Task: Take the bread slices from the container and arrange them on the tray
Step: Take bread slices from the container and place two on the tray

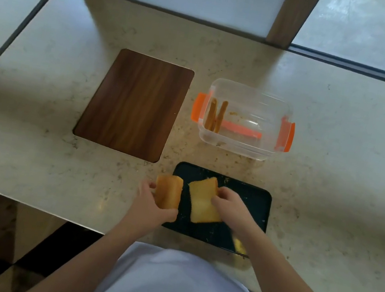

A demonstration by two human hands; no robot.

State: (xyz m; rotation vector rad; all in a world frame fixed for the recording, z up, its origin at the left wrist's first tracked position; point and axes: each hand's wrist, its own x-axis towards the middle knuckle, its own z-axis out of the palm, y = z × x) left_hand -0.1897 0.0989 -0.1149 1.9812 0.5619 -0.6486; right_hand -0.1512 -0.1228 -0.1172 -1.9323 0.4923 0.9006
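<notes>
Two slices were gripped: the left hand point(149, 196) held one slice point(168, 194) at the tray's point(257, 203) nine o'clock edge, the right hand point(228, 203) pinched another slice point(203, 203) over it; best laid flat, apart. Two remained upright in the container point(244, 120) at twelve o'clock.

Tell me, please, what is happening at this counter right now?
A person is moving bread from a clear container to a dark tray near the counter's front edge. The left hand holds one slice over the tray's left edge, and the right hand holds another slice over the tray. Two slices stand upright at the container's left end. A wooden board lies to the left, unused.
</notes>
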